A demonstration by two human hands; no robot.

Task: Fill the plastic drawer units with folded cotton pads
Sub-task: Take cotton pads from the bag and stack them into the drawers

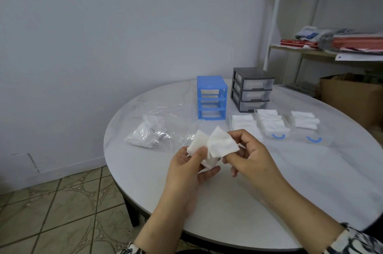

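Your left hand (pixel 187 162) and right hand (pixel 247 155) each pinch cotton pads (pixel 215 144) above the desk (pixel 269 191). The blue drawer unit (pixel 211 98) stands at 12 o'clock, the grey drawer unit (pixel 251 88) at 1 o'clock.

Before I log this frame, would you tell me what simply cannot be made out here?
- Head view: pad count in the left hand and right hand; the cotton pads overlap.
- Grey drawer unit: fill level, blurred by frosted fronts.
- Plastic bag: contents, glare and creases.
- Shelf items: blurred, cut by the right edge.
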